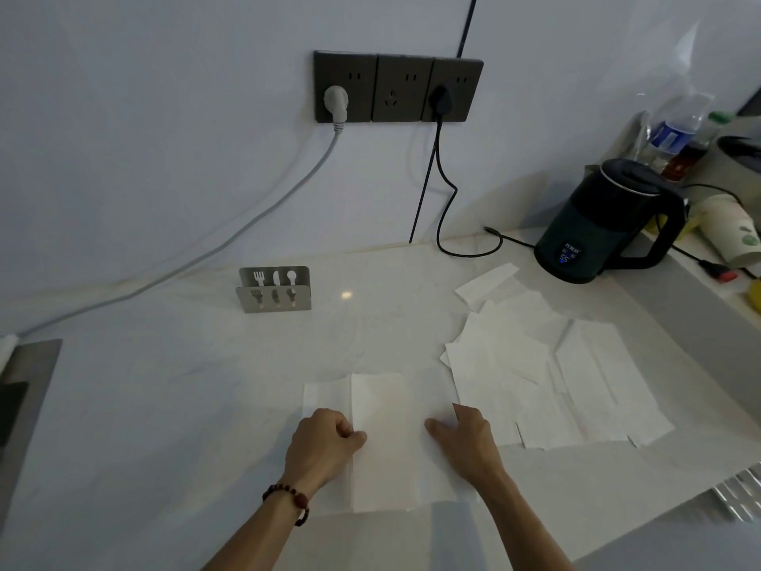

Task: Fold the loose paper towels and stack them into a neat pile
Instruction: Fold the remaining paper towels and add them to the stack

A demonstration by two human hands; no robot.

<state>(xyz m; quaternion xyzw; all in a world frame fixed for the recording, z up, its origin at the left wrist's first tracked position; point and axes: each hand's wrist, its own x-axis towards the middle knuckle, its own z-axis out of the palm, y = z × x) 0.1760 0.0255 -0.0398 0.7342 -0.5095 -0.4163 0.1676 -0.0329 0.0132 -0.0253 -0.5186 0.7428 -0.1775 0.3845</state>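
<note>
A white paper towel (383,443) lies flat on the pale counter in front of me, its middle panel folded over and brighter than the flaps at each side. My left hand (325,443) pinches the folded edge on the towel's left side with curled fingers and thumb. My right hand (465,438) rests on the towel's right part with fingers bent down against the paper. To the right, several loose paper towels (547,377) lie spread out and overlapping, some creased.
A metal napkin holder (274,289) stands behind the towel near the wall. A dark electric kettle (609,224) sits at the back right, its black cord (447,187) running to wall sockets (397,88). Bottles and a paper cup (731,230) crowd the far right corner.
</note>
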